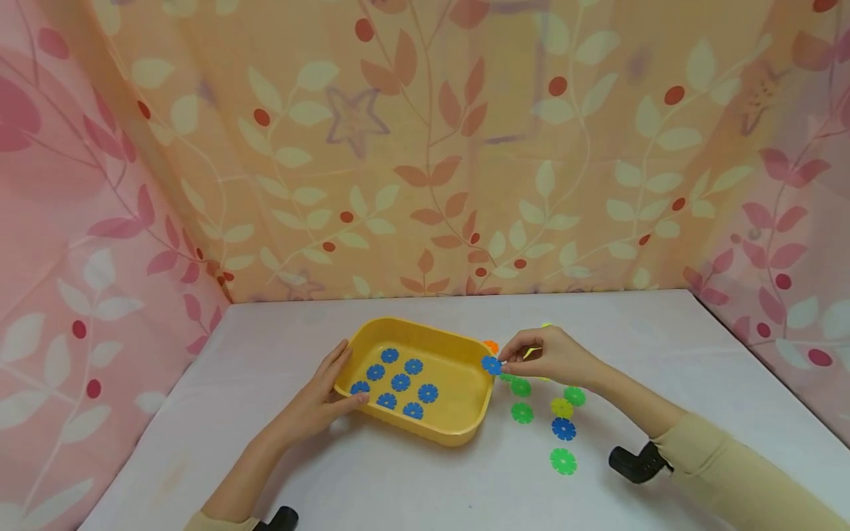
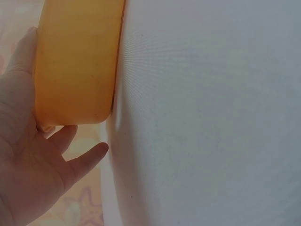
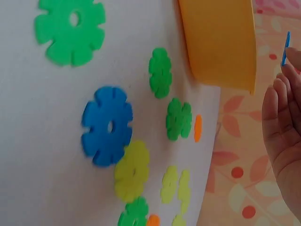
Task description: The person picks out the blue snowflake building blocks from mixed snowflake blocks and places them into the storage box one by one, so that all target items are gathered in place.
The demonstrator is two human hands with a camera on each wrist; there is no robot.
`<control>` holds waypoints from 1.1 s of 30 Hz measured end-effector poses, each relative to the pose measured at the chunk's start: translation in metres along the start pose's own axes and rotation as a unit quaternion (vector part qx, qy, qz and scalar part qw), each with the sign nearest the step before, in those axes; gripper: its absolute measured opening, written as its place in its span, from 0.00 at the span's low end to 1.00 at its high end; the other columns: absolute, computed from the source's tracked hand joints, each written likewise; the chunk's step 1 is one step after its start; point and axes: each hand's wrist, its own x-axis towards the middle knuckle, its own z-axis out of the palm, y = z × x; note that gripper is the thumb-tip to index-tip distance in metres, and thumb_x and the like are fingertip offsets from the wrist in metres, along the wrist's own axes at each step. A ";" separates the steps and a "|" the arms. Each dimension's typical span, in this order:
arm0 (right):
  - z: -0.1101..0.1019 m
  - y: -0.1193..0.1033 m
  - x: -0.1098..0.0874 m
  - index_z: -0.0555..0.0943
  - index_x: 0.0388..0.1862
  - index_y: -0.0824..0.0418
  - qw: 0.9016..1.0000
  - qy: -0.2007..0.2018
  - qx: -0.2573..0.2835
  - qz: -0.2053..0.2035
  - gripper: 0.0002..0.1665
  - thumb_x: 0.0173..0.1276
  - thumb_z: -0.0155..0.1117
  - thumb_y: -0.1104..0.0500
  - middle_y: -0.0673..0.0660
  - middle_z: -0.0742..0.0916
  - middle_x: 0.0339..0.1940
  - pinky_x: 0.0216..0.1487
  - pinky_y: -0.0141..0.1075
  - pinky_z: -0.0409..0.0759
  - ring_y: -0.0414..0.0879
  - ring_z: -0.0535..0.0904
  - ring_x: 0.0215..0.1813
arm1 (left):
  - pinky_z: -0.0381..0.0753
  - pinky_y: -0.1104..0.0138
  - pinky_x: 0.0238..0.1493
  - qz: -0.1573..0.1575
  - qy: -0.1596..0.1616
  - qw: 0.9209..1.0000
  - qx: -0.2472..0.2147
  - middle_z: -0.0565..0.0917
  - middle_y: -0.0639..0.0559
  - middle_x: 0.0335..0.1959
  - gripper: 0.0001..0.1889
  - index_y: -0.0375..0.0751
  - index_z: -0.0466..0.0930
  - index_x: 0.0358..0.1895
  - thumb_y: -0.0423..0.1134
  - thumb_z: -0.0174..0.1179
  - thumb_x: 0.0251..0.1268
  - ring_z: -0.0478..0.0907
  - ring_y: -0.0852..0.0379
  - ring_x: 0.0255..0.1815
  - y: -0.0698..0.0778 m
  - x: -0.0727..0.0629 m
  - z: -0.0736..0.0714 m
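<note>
The right hand pinches a blue snowflake disc in its fingers at the yellow tray's right rim; lift it clear over the wall. The left hand, fingers relaxed, steadies the tray's left side.

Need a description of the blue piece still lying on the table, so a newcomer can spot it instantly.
Start at the yellow tray in the middle of the white table. To its right lies a scatter of flower-shaped discs; among them is the blue disc, between a yellow-green disc and a green disc. It is the only blue one lying loose on the table.
</note>
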 end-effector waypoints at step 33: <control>0.078 -0.025 0.078 0.86 0.28 0.54 0.985 -0.027 -0.165 0.035 0.06 0.58 0.76 0.55 0.43 0.80 0.21 0.35 0.31 0.75 0.42 0.73 0.31 | 0.56 0.44 0.70 0.000 0.000 1.000 -0.007 0.40 0.51 0.80 0.50 0.42 0.47 0.79 0.58 0.65 0.60 0.40 0.42 0.78 0.002 -0.001 -0.002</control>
